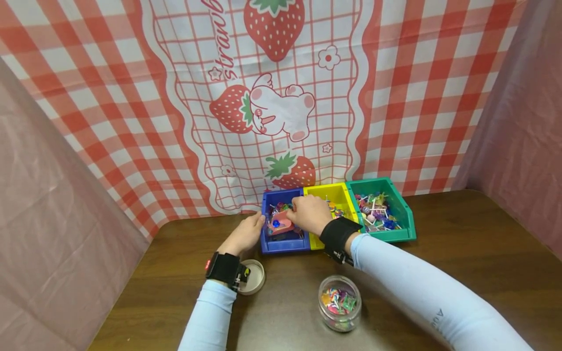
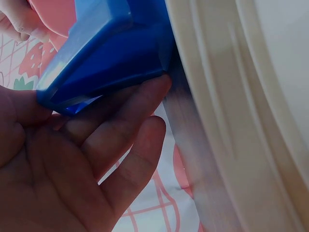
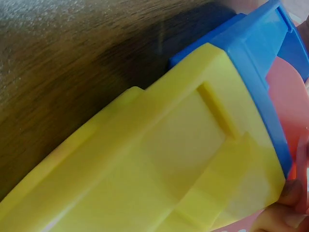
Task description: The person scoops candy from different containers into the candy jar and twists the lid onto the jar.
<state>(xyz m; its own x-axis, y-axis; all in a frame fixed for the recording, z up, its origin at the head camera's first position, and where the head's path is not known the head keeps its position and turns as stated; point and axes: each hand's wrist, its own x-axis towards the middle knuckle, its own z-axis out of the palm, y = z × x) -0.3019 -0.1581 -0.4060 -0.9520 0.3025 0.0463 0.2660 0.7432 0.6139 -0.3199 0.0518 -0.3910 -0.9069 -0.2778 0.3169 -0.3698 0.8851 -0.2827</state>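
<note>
My right hand [image 1: 312, 213] grips a pink scoop [image 1: 284, 227] over the blue bin [image 1: 285, 247]; a round blue piece lies in the scoop. Wrapped candies [image 1: 277, 208] show in the bin behind it. In the right wrist view the pink scoop [image 3: 288, 104] dips inside the blue wall, with fingertips [image 3: 285, 215] at its edge. My left hand [image 1: 246, 234] holds the blue bin's left side. Seen from the left wrist, the thumb is at the bin's corner and the fingers [image 2: 120, 125] lie along its wall [image 2: 111, 67].
A yellow bin [image 1: 335, 187] and a green bin [image 1: 406, 214], both with lollipops, adjoin the blue one. Nearer stands a clear jar [image 1: 339, 312] with candies inside. A pale round lid [image 1: 254, 278] lies by the left wrist. A checked cloth [image 1: 408, 97] hangs behind the table.
</note>
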